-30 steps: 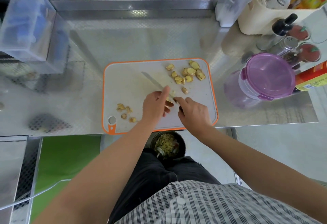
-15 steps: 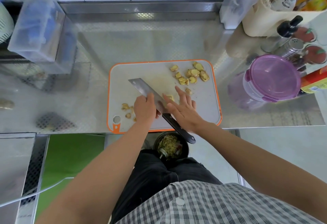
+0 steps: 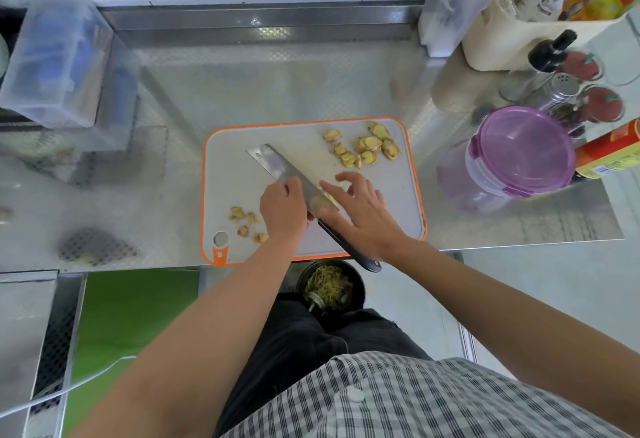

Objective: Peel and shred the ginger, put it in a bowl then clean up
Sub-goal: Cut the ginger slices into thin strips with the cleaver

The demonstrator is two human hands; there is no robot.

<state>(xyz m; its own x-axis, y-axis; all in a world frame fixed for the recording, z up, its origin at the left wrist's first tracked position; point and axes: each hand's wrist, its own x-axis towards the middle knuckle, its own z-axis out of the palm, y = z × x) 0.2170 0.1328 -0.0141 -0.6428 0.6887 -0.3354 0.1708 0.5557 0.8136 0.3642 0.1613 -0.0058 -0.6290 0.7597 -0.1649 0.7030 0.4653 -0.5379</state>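
Knife (image 3: 277,167): handle grip given up, now flat across cutting board (image 3: 235,174). Right hand (image 3: 360,209): fingers spread straight over blade. Left hand (image 3: 282,209): fingers curled on blade's left edge. Ginger slices (image 3: 370,146): far right, unshredded. Probably crushing a piece before shredding.

knife (image 3: 277,164) on cutting board (image 3: 235,174) (ginger slices (image 3: 367,148) behind)

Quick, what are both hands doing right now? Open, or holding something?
Left hand: fingers curled on the knife blade, gripping it.
Right hand: open, laid flat on the knife.
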